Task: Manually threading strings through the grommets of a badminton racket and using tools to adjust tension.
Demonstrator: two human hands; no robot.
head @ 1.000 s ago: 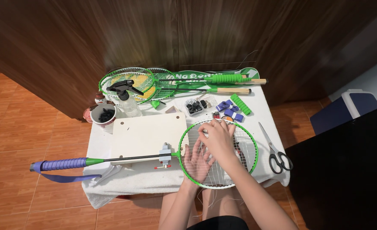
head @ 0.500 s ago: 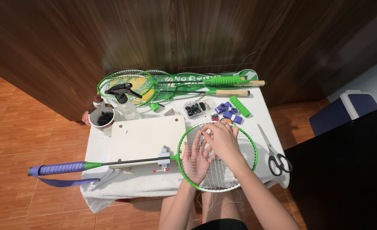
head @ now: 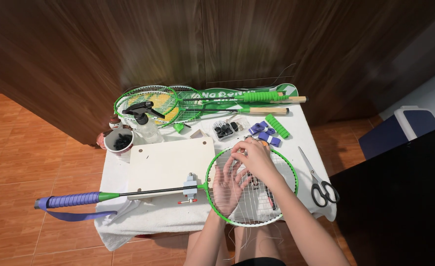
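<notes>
Dark wood panels back a small white-clothed table (head: 306,130). On it a green racket (head: 252,184) lies flat, its shaft clamped in a small grey vise (head: 190,187) so the head stays put. Left hand (head: 226,184) lies spread beneath the strings, bracing them; right hand (head: 254,160) pinches a string near the far rim. Scissors (head: 318,180) wait nearby.

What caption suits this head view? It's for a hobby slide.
Both hands, left hand beneath and right hand above, work the strings of a green racket on a cloth-covered table.

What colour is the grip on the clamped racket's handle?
Purple grip, with a loose purple tail hanging; head view.
</notes>
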